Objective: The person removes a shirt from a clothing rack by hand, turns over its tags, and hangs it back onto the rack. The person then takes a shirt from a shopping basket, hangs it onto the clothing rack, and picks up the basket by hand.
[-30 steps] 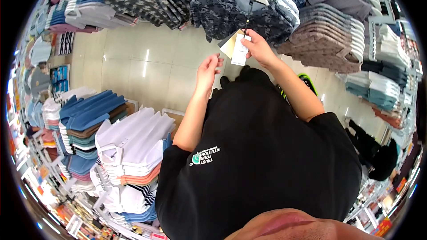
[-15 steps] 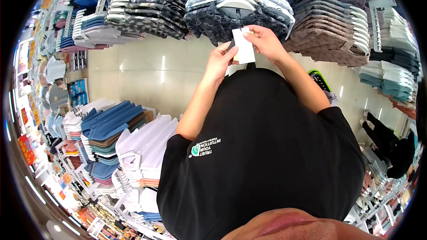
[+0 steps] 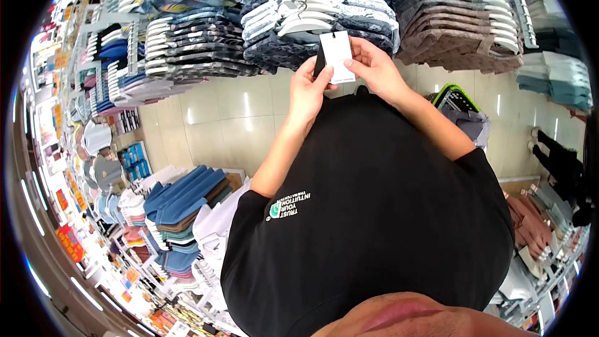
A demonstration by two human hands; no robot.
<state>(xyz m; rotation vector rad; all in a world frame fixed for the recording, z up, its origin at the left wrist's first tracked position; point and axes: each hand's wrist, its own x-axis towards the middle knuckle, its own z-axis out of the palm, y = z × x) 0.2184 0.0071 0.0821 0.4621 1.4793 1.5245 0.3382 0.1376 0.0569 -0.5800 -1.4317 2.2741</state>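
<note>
A white hang tag [image 3: 337,70] with small print near its bottom edge is held up in front of my chest. A dark card [image 3: 321,62] shows behind its left side. My left hand [image 3: 309,87] pinches the lower left of the tags. From the right, my right hand [image 3: 376,72] grips the white tag, thumb on its face and fingers behind. Just beyond hangs a dark blue patterned garment [image 3: 274,50] on a white hanger [image 3: 306,25], at the front of a packed row. The tag's top overlaps this garment, and its string is mostly hidden.
Brown patterned garments [image 3: 437,40] hang to the right, black-and-white printed ones [image 3: 199,47] to the left. A shopping basket with a green rim [image 3: 450,90] stands on the floor at my right. Folded blue shirts [image 3: 184,196] lie at left. Another person [image 3: 558,159] is at far right.
My view has turned, shifting the racks and floor. My right thumb has slid from the tag's upper edge down onto its middle right. Both hands still hold the tag.
</note>
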